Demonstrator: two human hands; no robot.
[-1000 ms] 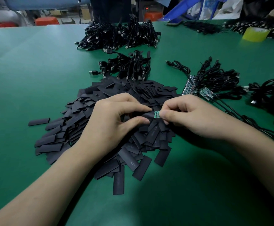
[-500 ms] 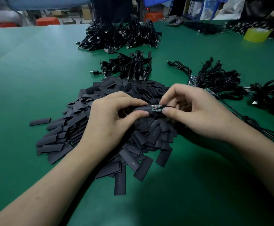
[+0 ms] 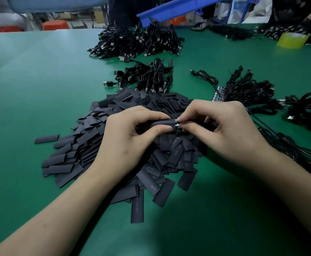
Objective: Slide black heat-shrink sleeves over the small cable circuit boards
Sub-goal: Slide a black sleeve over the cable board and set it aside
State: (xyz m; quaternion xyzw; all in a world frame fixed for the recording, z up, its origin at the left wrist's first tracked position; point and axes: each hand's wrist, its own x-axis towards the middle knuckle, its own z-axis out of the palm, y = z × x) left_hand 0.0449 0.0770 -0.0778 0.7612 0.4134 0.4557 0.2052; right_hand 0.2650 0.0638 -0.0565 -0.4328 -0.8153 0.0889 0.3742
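left hand (image 3: 130, 139) pinches black sleeve (image 3: 161, 123), right hand (image 3: 225, 133) pinches tiny board (image 3: 176, 122), board mostly hidden inside sleeve

Green table (image 3: 40, 93): sleeves (image 3: 73, 163), cables (image 3: 138, 41).

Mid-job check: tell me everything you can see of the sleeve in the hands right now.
The sleeve is a short black tube, matte like thin heat-shrink, opened rounder than the flat ones in the pile beneath. It lies roughly level, pinched between thumb and forefinger of the left hand. At its right end a sliver of the small circuit board shows, where the right hand pinches. How far the board is inside cannot be told.
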